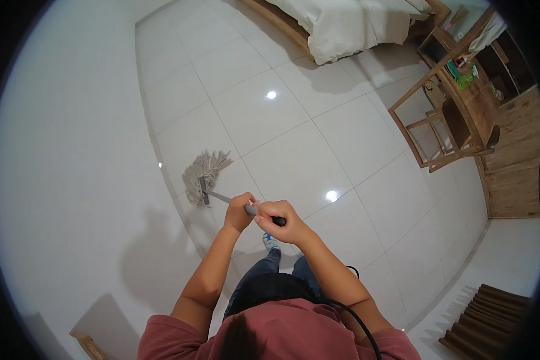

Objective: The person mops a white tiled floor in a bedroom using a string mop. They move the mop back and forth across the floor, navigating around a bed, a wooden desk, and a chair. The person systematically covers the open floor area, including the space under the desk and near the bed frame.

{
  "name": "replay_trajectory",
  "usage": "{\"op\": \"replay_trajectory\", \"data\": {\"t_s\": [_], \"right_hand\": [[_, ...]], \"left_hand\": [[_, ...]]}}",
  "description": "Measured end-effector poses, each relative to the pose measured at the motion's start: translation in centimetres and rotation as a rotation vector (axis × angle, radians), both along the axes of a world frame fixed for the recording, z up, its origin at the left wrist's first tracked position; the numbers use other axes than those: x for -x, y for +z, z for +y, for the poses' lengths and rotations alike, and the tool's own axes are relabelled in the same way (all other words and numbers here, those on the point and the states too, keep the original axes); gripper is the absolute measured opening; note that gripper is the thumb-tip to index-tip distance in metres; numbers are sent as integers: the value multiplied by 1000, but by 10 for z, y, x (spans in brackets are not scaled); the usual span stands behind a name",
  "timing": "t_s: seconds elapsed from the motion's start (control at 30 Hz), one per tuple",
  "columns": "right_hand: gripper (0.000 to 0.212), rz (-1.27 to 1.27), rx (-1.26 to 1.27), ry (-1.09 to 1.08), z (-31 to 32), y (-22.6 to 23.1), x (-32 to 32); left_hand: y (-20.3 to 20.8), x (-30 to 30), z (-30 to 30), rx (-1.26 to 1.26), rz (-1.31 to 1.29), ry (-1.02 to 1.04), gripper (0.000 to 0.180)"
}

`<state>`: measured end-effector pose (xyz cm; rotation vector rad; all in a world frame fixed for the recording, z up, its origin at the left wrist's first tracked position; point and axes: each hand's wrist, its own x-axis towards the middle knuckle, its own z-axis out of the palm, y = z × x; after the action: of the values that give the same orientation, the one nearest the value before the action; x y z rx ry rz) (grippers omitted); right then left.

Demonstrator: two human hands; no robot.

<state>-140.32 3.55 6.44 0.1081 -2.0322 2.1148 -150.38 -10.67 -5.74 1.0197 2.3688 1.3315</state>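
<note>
A mop with a grey handle and a shaggy grey-beige string head (205, 170) is in front of me. Its strings lie spread on the white tiles close to the left wall. My left hand (240, 212) is wrapped round the handle lower down. Close beside it, my right hand (278, 219) grips the upper end, and the dark handle tip (279, 221) sticks out past the fingers. The handle slants from my hands down to the left, toward the mop's dark clamp bar (204, 191).
White floor tiles (282, 144) reflect the lights. A white wall (72, 150) runs along the left. A bed with a pale cover (354, 27) stands at the far side. To the right are a wooden frame (409, 138), a chair (453, 123) and a table (477, 102) with small items.
</note>
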Motion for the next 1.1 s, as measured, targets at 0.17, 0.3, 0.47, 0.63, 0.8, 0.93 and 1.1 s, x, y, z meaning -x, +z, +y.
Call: {"op": "replay_trajectory", "data": {"t_s": [0.17,0.3,0.47,0.63,0.8,0.93,1.1], "right_hand": [[29,-6,-53,-93,32,16,-52],[21,-24,-182,-259,84,24,-128],[17,-40,-255,-575,139,43,-242],[21,-167,-256,-907,160,84,-330],[24,-35,-302,-973,177,79,-372],[26,113,-195,-958,195,76,-374],[26,208,-117,-837,210,77,-342]], "left_hand": [[-2,-46,43,-84,-90,-13,15],[24,-103,123,-43,-198,-146,13],[17,-201,232,-195,-78,-353,12],[34,-317,310,-289,-144,-613,10],[49,-372,341,-194,-307,-812,10],[47,-376,355,-229,-281,-744,12],[56,-334,353,-191,-190,-628,10]]}}
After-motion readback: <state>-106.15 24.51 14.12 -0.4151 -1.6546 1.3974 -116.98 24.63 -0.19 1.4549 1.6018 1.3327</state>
